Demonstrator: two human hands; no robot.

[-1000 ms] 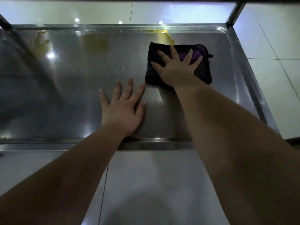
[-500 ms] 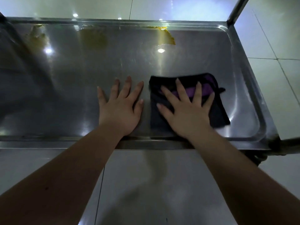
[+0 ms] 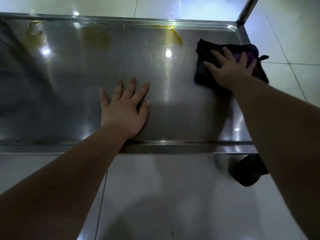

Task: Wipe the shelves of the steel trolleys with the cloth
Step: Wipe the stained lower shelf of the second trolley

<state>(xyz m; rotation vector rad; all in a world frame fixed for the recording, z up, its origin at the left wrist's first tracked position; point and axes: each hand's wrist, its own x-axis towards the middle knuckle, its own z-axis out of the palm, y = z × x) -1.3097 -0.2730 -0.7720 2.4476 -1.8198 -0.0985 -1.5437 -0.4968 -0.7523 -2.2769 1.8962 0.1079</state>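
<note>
A low steel trolley shelf (image 3: 72,87) with a raised rim fills the upper half of the view. My right hand (image 3: 228,70) presses flat, fingers spread, on a folded black and purple cloth (image 3: 201,66) at the shelf's right end, near the back corner. My left hand (image 3: 124,108) rests flat on the bare steel near the front rim, palm down with straight fingers. Yellow smears (image 3: 174,37) lie along the back rim, left of the cloth, with duller yellowish patches (image 3: 95,38) further left.
A steel corner post (image 3: 247,10) rises at the back right. A black caster wheel (image 3: 247,170) sits under the front right corner. Pale floor tiles (image 3: 173,196) surround the trolley.
My right hand has slid the cloth from the front middle of the shelf out to the right end and toward the back. My left hand has stayed planted.
</note>
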